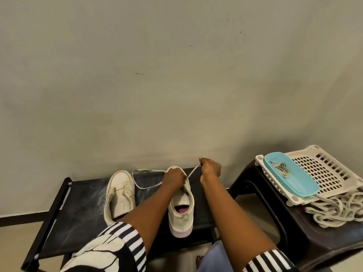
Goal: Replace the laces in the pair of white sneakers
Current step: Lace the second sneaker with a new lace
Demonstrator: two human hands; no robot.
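Two white sneakers sat on the black bench [82,203]. Left hand [173,177] curled over the front of the held sneaker [181,209], gripping it. Right hand [210,168] pinched the lace [193,171], taut from the shoe; its slack looped on the bench behind. Bare sneaker [120,195] stood just beside, unlaced. Spare laces [337,211] heaped on a dark stool [306,232], more in a blue tray [300,185] on a white basket [322,173].

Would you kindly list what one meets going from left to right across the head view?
Unlaced sneaker → loose lace loop → left hand gripping the second sneaker → right hand pinching the taut lace end → blue tray → white basket.
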